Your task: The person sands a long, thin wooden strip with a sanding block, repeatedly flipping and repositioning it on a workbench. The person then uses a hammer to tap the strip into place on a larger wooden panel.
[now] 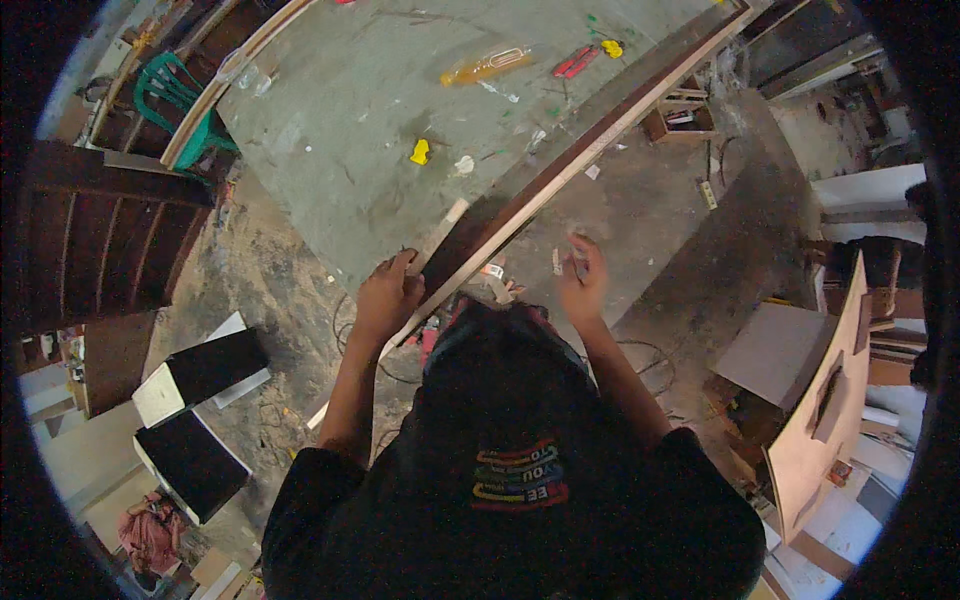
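My left hand (390,298) is at the near end of a long dark-brown board with a pale edge (560,190), which runs diagonally away to the far right. Its fingers are closed around a short pale wooden strip (445,228), whose far part sticks out past them over the grey-green surface (330,140). The strip's near end is hidden by the hand. On the other side of the board, my right hand (583,280) is raised, slightly blurred, with fingers apart and nothing in them.
A screwdriver with a clear amber handle (485,68), red-handled pliers (577,62) and a yellow piece (420,151) lie on the grey-green surface. A green plastic chair (175,95) stands far left. Black-and-white boxes (195,465) are at left, a plywood panel (820,400) at right.
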Available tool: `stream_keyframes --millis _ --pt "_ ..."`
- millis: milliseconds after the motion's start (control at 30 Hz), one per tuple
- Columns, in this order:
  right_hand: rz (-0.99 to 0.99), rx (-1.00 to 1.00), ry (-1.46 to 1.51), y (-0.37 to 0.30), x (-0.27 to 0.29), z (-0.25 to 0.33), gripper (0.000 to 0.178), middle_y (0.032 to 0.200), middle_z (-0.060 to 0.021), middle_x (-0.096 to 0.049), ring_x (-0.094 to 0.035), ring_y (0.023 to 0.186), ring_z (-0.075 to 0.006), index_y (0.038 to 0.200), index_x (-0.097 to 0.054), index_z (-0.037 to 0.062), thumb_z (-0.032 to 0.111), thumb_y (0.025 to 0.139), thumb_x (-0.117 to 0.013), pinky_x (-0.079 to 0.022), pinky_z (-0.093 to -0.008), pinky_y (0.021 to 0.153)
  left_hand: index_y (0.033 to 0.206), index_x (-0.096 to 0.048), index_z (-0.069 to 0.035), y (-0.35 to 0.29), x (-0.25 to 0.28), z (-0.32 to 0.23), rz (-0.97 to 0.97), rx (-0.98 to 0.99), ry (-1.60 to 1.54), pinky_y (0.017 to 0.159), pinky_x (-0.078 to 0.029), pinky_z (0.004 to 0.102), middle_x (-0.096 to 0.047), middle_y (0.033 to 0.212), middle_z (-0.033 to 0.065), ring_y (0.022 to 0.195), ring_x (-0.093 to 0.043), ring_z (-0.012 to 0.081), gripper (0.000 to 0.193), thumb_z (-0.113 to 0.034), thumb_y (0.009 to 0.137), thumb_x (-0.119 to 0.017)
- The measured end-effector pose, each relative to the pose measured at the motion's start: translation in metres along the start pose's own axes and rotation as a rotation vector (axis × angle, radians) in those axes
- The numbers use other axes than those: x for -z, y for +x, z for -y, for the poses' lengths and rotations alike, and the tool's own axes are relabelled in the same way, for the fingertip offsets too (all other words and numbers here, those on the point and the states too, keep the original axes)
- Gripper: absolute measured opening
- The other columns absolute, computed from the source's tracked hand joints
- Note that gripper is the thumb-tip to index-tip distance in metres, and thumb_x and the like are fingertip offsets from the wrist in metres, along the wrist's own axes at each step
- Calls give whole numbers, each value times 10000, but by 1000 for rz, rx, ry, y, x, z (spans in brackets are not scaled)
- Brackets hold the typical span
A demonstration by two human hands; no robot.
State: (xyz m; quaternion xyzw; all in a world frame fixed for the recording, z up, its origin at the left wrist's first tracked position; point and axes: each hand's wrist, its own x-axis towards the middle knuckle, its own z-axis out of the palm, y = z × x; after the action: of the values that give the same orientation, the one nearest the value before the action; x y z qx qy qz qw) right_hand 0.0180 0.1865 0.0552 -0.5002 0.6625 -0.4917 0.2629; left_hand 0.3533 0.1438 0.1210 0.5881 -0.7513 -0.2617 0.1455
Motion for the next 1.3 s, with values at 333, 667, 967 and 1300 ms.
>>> stream_keyframes --millis 333,667,967,1300 --pt "-46 -208 35 0 57 -67 399 1260 -160 -625 -590 1183 -314 1276 -619 74 55 881 -669 -450 -409 1027 1368 -502 -56 45 -22 -12 231 -159 124 890 -528 523 -676 1124 252 1031 -649 462 582 -216 835 -672" --pt "-108 112 -63 141 36 -63 639 1488 -244 -466 -434 1407 -338 1498 -389 -37 249 992 -656 -330 -454 1172 1399 -459 -31 63 -19 -55 353 -6 222 878 -537 501 -671 1168 221 1100 -657 412 868 -461 751 -844" --pt "-469 -142 338 375 12 -101 722 1633 -293 -212 -237 1515 -403 1556 -214 -99 307 1053 -536 -195 -439 1242 1444 -439 -64 112 -46 -82 310 -82 122 881 -553 495 -634 1202 147 1133 -630 362 840 -341 758 -838" --pt "-522 -157 505 382 18 -110 651 1586 -205 -341 -341 1465 -318 1573 -254 -33 425 1111 -228 -251 -410 1219 1357 -449 -34 235 -72 -154 477 -27 58 857 -545 518 -623 1174 190 1081 -639 393 576 -372 948 -673"
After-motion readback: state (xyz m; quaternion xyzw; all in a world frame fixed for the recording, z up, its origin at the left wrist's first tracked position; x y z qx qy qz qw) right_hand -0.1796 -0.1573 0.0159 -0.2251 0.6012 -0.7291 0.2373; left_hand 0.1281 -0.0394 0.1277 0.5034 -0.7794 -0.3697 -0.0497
